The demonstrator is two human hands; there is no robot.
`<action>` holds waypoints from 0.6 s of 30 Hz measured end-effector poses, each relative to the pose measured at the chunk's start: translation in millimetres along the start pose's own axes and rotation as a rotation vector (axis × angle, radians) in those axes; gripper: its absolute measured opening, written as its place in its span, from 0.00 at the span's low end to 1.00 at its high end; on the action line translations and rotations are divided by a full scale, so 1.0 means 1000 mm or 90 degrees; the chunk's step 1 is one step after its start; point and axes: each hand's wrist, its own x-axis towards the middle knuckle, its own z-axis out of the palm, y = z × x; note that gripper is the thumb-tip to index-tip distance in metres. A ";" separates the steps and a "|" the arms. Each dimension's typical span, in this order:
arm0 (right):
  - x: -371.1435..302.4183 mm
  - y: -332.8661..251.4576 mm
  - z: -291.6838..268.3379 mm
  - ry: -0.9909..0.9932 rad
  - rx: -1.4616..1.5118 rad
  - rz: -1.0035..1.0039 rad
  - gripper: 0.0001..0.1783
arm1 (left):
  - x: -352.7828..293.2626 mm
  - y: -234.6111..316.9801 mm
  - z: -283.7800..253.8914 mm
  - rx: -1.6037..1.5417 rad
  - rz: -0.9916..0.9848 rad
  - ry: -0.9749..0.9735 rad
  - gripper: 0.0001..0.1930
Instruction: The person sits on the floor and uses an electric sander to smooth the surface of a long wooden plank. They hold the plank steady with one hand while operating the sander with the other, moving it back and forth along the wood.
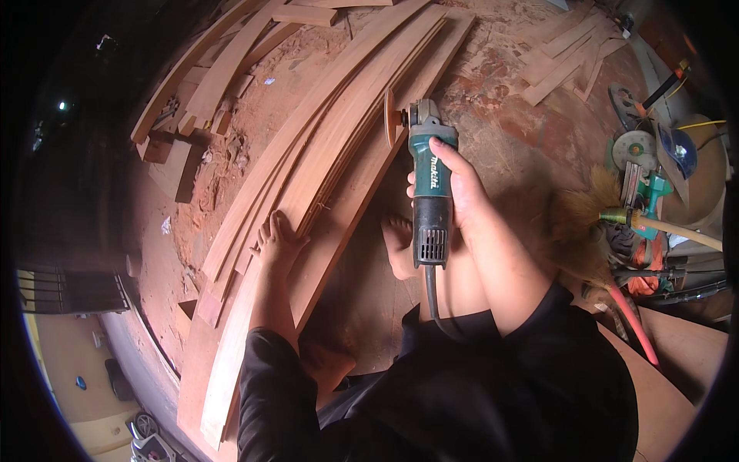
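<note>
My right hand (460, 181) is wrapped round the body of a teal and black angle grinder (433, 173), thumb along its top. A brown sanding disc (390, 117) is fitted at its far end, close to the edge of the boards; I cannot tell whether it touches them. A cord trails from the grinder's near end towards me. My left hand (277, 240) rests with fingers apart on a stack of long, slightly curved wooden boards (339, 131), which runs from near left to far right. A wider plank (350, 212) lies along the stack's right side.
More curved wooden pieces (223, 81) lie at the far left, and thin offcuts (573, 50) at the far right. A broom (585, 223), a second green power tool (654, 196) and other tools crowd the right side. My bare foot (398, 245) is beside the plank. Sawdust covers the floor.
</note>
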 end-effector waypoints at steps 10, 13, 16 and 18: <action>0.019 -0.007 -0.025 0.009 0.047 0.013 0.34 | 0.101 0.117 -0.020 0.075 0.036 -0.085 0.73; 0.024 -0.009 -0.033 0.027 0.080 0.052 0.35 | 0.115 0.116 -0.012 -0.010 0.088 -0.050 0.67; 0.026 -0.011 -0.030 0.047 0.060 0.036 0.35 | 0.121 0.105 -0.007 0.022 0.087 -0.012 0.64; 0.027 -0.012 -0.035 0.052 0.073 0.045 0.35 | 0.120 0.106 -0.013 0.015 0.087 -0.030 0.65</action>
